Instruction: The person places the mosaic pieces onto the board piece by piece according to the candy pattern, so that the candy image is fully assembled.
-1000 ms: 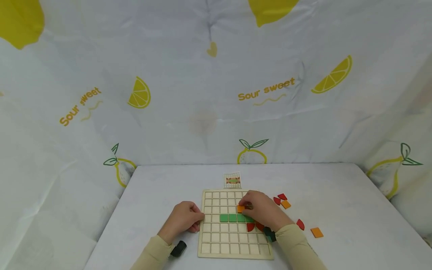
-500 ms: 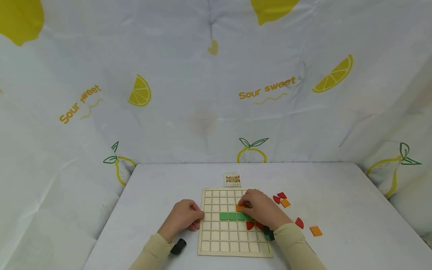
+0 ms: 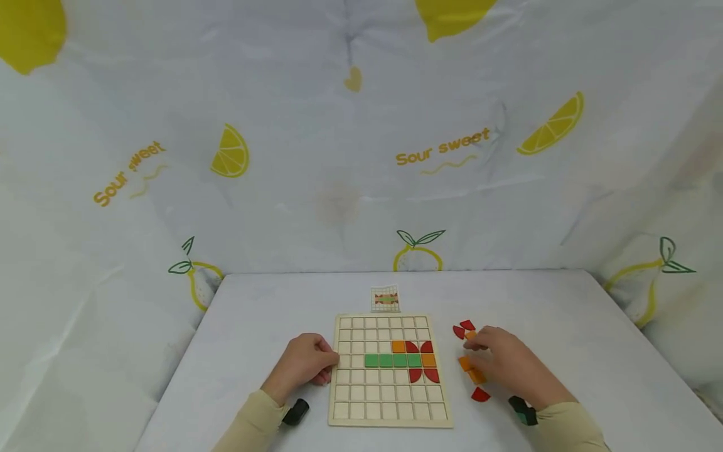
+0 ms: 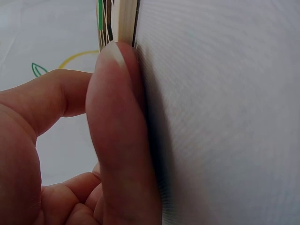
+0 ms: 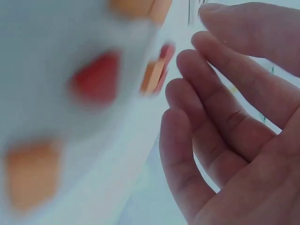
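My left hand [image 3: 302, 360] pinches the part-filled, pale wooden grid board [image 3: 390, 402] by its left edge; orange squares [image 3: 477, 376], red quarter-circles [image 3: 481, 395] remain; right hand [image 3: 505, 361] empty.

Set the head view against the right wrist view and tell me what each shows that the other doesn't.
Only the head view: the left hand, the row of green tiles and the beige sleeves.

Only the right wrist view: the palm side of the right hand, fingers apart from the thumb.

Both: that same hand, loose red pieces and orange tiles.
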Tool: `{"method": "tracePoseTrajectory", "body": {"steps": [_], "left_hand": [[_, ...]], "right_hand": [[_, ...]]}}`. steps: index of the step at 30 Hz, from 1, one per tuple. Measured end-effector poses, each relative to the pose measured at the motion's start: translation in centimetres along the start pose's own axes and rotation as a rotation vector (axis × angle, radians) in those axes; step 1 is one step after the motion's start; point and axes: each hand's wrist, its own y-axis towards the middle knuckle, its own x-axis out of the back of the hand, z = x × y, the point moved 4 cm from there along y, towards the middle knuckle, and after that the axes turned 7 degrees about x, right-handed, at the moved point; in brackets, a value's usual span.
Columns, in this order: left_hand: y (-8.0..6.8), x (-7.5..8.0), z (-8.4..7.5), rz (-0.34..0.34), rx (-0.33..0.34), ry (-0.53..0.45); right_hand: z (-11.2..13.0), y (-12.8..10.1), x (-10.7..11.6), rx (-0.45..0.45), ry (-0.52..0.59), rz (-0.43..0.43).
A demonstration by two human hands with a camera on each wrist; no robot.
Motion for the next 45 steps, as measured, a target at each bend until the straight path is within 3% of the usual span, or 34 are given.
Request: {"method": "tracePoseTrajectory", "body": {"steps": [10, 21, 30, 34, 40, 45], "left_hand": [[-0.2, 0.3, -0.3, 0.002, -0.007, -0.003], [0.2, 0.0, -0.1, 0.006, -0.013, -0.001], [-0.1, -0.1, 0.0, -0.006, 0.011, -0.007], [-0.1, -0.2, -0.2, -0.004, -0.003, -0.001], [-0.1, -0.1, -0.1, -0.008, -0.005, 0.0], [-0.1, -0.2, 0.0, -0.011, 0.004, 0.0]], "right_hand": [[-6.2, -4.4, 2.0, -0.042, 0.04, 0.011], [-8.3, -5.5, 1.8, -0.078, 0.039, 0.018], [-8.6, -4.9, 1.2, -0.148, 0.067, 0.07], [-8.1, -4.9, 1.4, -0.135, 0.052, 0.056], [-6.1, -3.6, 1.7, -0.069, 0.029, 0.007], [-3.1, -1.9, 1.3, -0.04, 0.051, 0.011]]}}
